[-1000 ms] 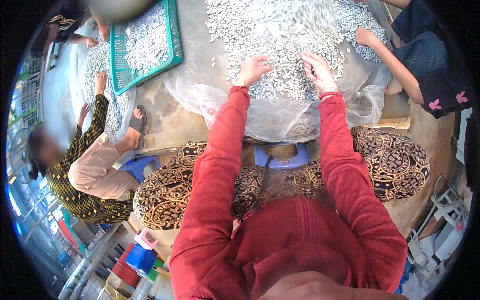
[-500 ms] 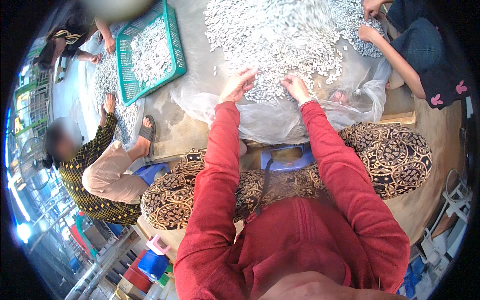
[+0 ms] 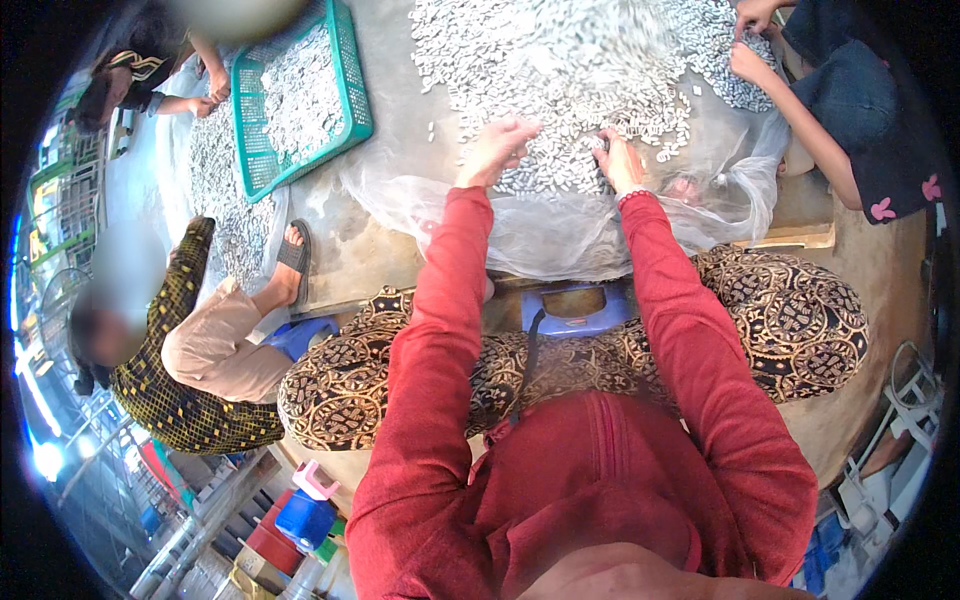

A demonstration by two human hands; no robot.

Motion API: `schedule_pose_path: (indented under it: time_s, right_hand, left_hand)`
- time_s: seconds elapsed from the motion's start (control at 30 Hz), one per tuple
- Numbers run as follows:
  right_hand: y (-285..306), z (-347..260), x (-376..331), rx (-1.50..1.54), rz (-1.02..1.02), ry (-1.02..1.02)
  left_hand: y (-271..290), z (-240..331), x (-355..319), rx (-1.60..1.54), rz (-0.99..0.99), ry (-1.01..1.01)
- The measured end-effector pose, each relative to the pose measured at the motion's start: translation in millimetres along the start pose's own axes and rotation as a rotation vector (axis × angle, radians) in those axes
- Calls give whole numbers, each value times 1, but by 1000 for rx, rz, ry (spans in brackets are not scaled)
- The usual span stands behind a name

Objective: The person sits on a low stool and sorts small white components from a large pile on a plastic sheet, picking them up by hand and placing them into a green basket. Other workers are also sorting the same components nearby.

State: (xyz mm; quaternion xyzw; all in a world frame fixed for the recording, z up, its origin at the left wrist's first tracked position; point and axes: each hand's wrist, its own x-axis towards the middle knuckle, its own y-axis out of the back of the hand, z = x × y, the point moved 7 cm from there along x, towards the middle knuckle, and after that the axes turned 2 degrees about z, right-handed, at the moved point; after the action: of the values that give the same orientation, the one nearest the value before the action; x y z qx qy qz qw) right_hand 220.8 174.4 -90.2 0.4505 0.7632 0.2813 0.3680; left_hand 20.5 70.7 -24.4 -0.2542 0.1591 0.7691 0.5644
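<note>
A broad heap of small pale, silvery pieces (image 3: pixel 570 70), too small and blurred to identify, lies spread over a sheet of clear, crinkled plastic film (image 3: pixel 560 235) on the grey concrete floor (image 3: pixel 400 120), directly in front of the seated person and filling the upper middle of the view. Both of the person's hands rest at the near edge of this heap. The left hand (image 3: pixel 497 150) lies palm down with fingers loosely spread over the pieces, gripping nothing that can be seen. The right hand (image 3: pixel 617 160) has its fingers curled down into the pieces; whether they pinch any piece cannot be told. Both arms wear long red sleeves (image 3: pixel 440 330), and a beaded band (image 3: pixel 634 197) circles the right wrist. Below the hands, the person's legs are covered in dark patterned cloth (image 3: pixel 790 320), with a blue plastic stool (image 3: pixel 575 310) between them. To the upper left, a teal plastic mesh basket (image 3: pixel 350 70) holds more of the pale pieces. A second person in a yellow-checked top (image 3: pixel 170 400) sits at the left, and a third person's bare arm (image 3: pixel 800 110) reaches into the heap at the upper right.
</note>
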Motion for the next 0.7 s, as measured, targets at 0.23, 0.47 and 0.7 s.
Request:
schedule_pose_path:
  time_s: [0.23,0.47,0.7]
  right_hand:
    - [-16,5,-6,975,-169,-290]
    - [23,-46,-2,1668,-274,-265]
    - [44,-121,-19,1433,-473,-18]
  left_hand:
    - [-27,-33,13,1135,427,-336]
    - [-23,-32,14,207,52,-176]
    - [-28,-11,-17,-1007,-231,-213]
